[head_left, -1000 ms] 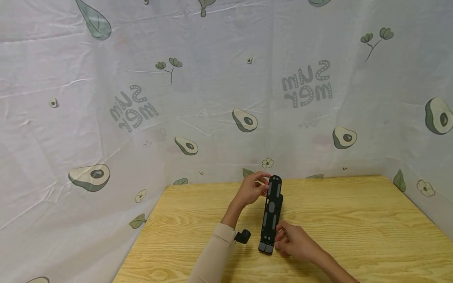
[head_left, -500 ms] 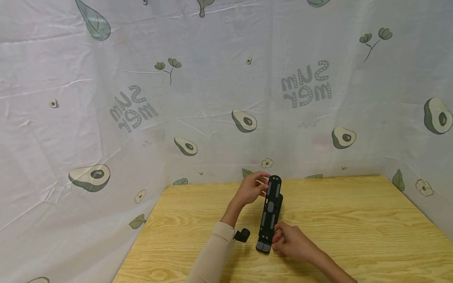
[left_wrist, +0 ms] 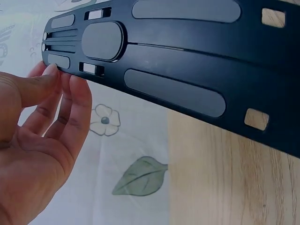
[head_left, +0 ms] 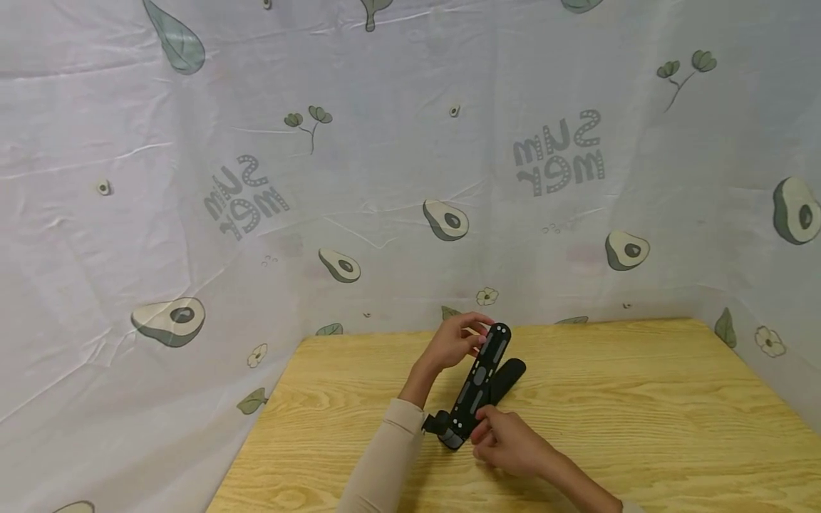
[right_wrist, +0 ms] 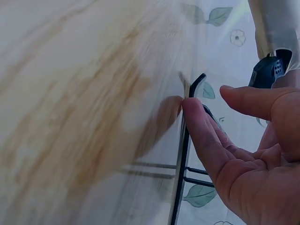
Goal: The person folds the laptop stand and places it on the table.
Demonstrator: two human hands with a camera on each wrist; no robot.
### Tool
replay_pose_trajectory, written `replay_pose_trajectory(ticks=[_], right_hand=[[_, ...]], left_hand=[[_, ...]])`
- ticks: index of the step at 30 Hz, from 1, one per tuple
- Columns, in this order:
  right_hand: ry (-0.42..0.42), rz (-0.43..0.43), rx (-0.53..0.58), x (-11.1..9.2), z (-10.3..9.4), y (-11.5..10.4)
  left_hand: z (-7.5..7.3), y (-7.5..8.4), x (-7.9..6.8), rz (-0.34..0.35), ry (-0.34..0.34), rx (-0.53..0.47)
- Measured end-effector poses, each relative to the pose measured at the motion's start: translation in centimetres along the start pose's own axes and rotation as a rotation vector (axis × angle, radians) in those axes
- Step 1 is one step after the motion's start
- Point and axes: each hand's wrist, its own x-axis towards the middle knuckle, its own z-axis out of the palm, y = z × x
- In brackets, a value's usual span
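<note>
A black folding laptop stand (head_left: 479,377) with grey rubber pads stands at a slant over the table, its second leg (head_left: 509,379) angled out to the right. My left hand (head_left: 451,345) pinches the stand's far end between thumb and fingers; the left wrist view shows the thumb (left_wrist: 40,86) at the edge beside a small pad. Near the lower end is my right hand (head_left: 509,443). In the right wrist view its straight fingers (right_wrist: 206,136) touch the stand's thin edge (right_wrist: 180,173), while the thumb (right_wrist: 246,102) is held apart.
The wood-grain table (head_left: 641,413) lies under both hands. A printed cloth (head_left: 385,178) with avocados and leaves hangs behind it and along the sides. A black wrist camera (head_left: 438,422) on the left sleeve overlaps the stand's lower end in the head view.
The stand's lower end has swung left toward the left wrist, and the second leg shows more on the right. My right hand has moved left with it; the left hand keeps its hold.
</note>
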Motion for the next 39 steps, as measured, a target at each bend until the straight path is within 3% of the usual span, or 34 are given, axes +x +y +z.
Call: replay_pose_trajectory(ticks=[12, 21, 27, 33, 39], right_hand=[[0.027, 0.048, 0.046, 0.2, 0.1, -0.3], [0.091, 0.028, -0.011, -0.3, -1.3, -0.2], [0.183, 0.003, -0.013, -0.7, -3.0, -0.3], [0.337, 0.003, 0.016, -0.5, -5.2, -0.7], [0.442, 0.013, 0.027, -0.2, -7.2, -0.5]], left_hand=[[0.0, -0.1, -0.9, 0.023, 0.023, 0.014], [0.4, -0.4, -3.0, 0.001, 0.086, 0.037], [0.5, -0.9, -4.7, -0.017, 0.094, 0.044], [0.7, -1.5, -6.5, -0.069, 0.108, 0.047], [1.1, -1.7, -8.5, -0.114, 0.13, 0.119]])
